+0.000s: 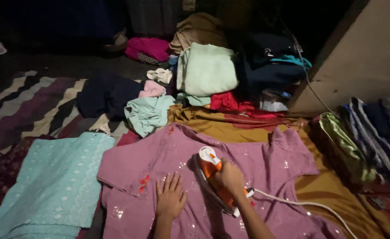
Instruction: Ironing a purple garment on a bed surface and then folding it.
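Down on the floor, a person pressed a mauve dress [248,155] with an orange and white iron [213,177].

The right hand [229,177] was closed around the iron's handle, holding it tilted on the middle of the dress, with its white cord [301,204] trailing off to the right. The left hand [170,197] lay flat just beside the iron, fingers [167,181] spread open and palm down on the cloth. The dress was spread over a mustard sheet [336,194], and a pale turquoise cloth [53,181] lay just beside it on the left. A striped rug [31,106] showed beyond that. Behind the dress sat a heap of clothes [208,75], among them a mint green folded piece, a pink one and a red one. A stack of folded clothes [367,137] stood on the right, near a plain wall [363,57].
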